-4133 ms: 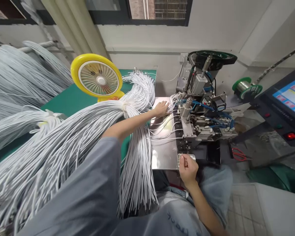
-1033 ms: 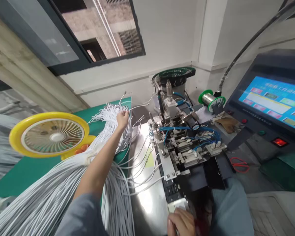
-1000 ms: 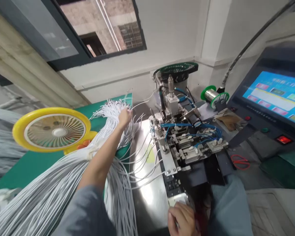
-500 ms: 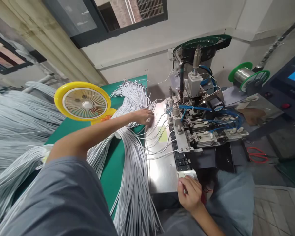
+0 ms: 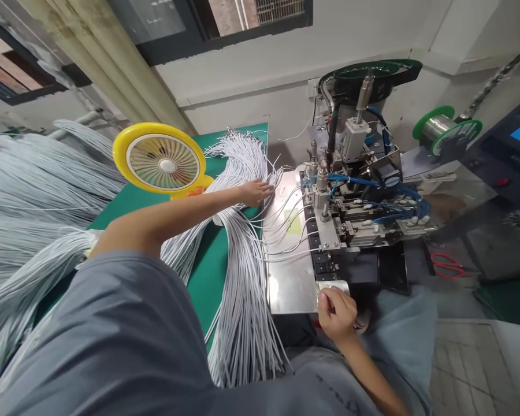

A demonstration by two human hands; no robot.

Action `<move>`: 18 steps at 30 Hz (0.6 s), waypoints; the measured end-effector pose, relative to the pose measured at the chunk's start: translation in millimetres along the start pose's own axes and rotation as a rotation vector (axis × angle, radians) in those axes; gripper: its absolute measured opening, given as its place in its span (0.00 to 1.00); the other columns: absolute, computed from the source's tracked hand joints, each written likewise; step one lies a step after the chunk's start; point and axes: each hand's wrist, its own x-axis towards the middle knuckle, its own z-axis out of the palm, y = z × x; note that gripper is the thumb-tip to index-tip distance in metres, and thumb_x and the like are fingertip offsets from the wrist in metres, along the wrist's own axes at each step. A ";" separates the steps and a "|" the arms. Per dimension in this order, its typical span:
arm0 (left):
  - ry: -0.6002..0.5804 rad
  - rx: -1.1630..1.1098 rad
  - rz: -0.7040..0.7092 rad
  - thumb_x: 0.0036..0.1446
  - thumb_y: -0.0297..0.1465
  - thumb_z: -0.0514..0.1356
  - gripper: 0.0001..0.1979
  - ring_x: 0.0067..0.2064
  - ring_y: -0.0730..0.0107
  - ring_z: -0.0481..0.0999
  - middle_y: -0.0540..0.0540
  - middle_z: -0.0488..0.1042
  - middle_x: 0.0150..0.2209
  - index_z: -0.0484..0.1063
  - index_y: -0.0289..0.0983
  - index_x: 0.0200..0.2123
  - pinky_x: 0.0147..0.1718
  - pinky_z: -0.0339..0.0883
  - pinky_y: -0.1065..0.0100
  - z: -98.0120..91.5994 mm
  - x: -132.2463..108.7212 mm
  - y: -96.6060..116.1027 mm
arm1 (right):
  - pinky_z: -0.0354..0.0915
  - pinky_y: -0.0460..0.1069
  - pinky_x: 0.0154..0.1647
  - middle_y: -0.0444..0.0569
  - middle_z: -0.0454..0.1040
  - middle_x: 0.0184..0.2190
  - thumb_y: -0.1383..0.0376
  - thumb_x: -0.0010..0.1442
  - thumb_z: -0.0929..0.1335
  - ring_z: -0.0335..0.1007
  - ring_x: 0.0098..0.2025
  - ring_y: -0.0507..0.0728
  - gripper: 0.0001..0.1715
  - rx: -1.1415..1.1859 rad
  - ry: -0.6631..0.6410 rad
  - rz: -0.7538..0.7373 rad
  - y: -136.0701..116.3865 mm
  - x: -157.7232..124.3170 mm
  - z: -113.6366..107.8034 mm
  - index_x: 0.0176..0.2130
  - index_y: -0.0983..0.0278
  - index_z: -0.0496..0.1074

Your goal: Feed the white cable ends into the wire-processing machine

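My left hand [image 5: 257,192] reaches out over the far end of a long bundle of white cables [image 5: 242,277]. Its fingers are stretched toward a few loose cable ends [image 5: 277,173] at the edge of a metal plate [image 5: 288,289]. My right hand [image 5: 338,312] is curled closed beside the near end of the machine's black track [image 5: 325,266], by a pale rounded end piece [image 5: 340,286]. Whatever its fingers hold, if anything, is hidden. Several single white cables run from the bundle across the plate into the machine [image 5: 329,225].
A yellow fan [image 5: 167,164] stands on the green table mat [image 5: 199,289]. More cables [image 5: 39,190] hang at the left. Behind the machine are a green bowl feeder [image 5: 368,72] and a wire spool [image 5: 442,130]. Red-handled scissors [image 5: 447,266] lie at the right.
The view has shifted, so the bench things appear further right. My left hand's fingers have straightened over the loose cable ends. My right hand stays closed near the track's end.
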 end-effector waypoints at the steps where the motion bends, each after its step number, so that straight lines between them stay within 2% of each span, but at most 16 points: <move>1: 0.025 0.026 -0.017 0.50 0.32 0.57 0.35 0.65 0.54 0.49 0.41 0.52 0.65 0.54 0.39 0.63 0.62 0.34 0.56 1.1 1.0 -3.0 | 0.58 0.46 0.24 0.42 0.63 0.17 0.75 0.56 0.63 0.57 0.19 0.50 0.08 0.000 0.003 -0.001 -0.1 0.3 -0.1 0.29 0.64 0.65; 5: 0.075 0.032 -0.106 0.56 0.31 0.52 0.30 0.64 0.54 0.51 0.43 0.55 0.64 0.55 0.40 0.62 0.62 0.34 0.54 1.6 3.5 -15.0 | 0.57 0.46 0.24 0.41 0.62 0.17 0.74 0.57 0.63 0.56 0.19 0.50 0.08 -0.014 0.012 0.001 -2.0 3.1 -0.9 0.28 0.63 0.65; 8: 0.074 0.018 -0.171 0.58 0.30 0.50 0.28 0.64 0.57 0.52 0.45 0.57 0.63 0.55 0.43 0.63 0.62 0.34 0.53 -0.6 5.9 -15.4 | 0.57 0.46 0.24 0.42 0.63 0.17 0.74 0.57 0.63 0.57 0.19 0.49 0.08 -0.008 0.009 -0.002 -2.8 4.7 -2.0 0.28 0.63 0.65; 13: 0.123 0.099 -0.296 0.60 0.31 0.49 0.25 0.62 0.54 0.56 0.43 0.62 0.60 0.58 0.40 0.61 0.61 0.37 0.50 -3.3 8.9 6.0 | 0.56 0.45 0.22 0.42 0.63 0.17 0.74 0.57 0.63 0.57 0.19 0.49 0.08 0.003 0.012 -0.004 -2.1 4.0 -3.5 0.28 0.64 0.65; 16: 0.153 0.130 -0.309 0.62 0.34 0.47 0.24 0.58 0.52 0.61 0.40 0.64 0.58 0.59 0.37 0.60 0.60 0.38 0.46 -3.4 8.1 19.6 | 0.57 0.45 0.23 0.42 0.64 0.18 0.74 0.58 0.63 0.59 0.20 0.49 0.08 0.001 0.021 0.011 -1.8 2.5 -3.0 0.28 0.64 0.65; 18: 0.170 0.148 -0.307 0.62 0.31 0.45 0.24 0.57 0.53 0.62 0.39 0.63 0.59 0.59 0.35 0.60 0.60 0.39 0.47 -3.1 7.9 23.7 | 0.58 0.45 0.24 0.42 0.64 0.18 0.74 0.58 0.63 0.59 0.20 0.50 0.08 -0.001 0.028 0.019 -2.0 2.1 -2.6 0.28 0.64 0.66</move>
